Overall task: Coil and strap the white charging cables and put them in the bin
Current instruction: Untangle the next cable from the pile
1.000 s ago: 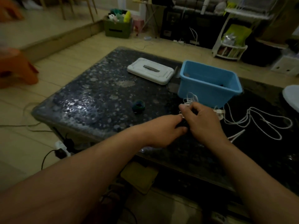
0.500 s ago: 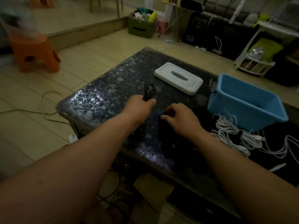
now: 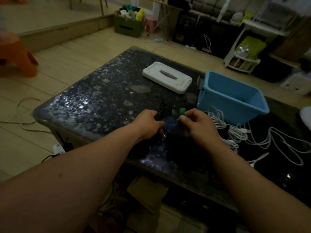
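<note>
My left hand (image 3: 149, 124) grips a small coil of black cable (image 3: 164, 111) above the dark table (image 3: 101, 101). Just to its right, my right hand (image 3: 196, 122) pinches a green strap roll (image 3: 182, 111) between thumb and fingers. A coiled white cable bundle (image 3: 223, 126) with a dark strap round it lies on the table beside my right hand, in front of the blue bin (image 3: 232, 98). More loose white cables (image 3: 279, 142) trail over the table to the right.
A white lid (image 3: 166, 77) lies flat at the back of the table, left of the bin. An orange stool (image 3: 16, 52) stands on the floor at far left. Shelves and a green box of toys (image 3: 128, 22) line the far wall.
My hands left the white bundle on the table by the bin. The left hand took up the black cable coil; the right hand lifted the green strap roll.
</note>
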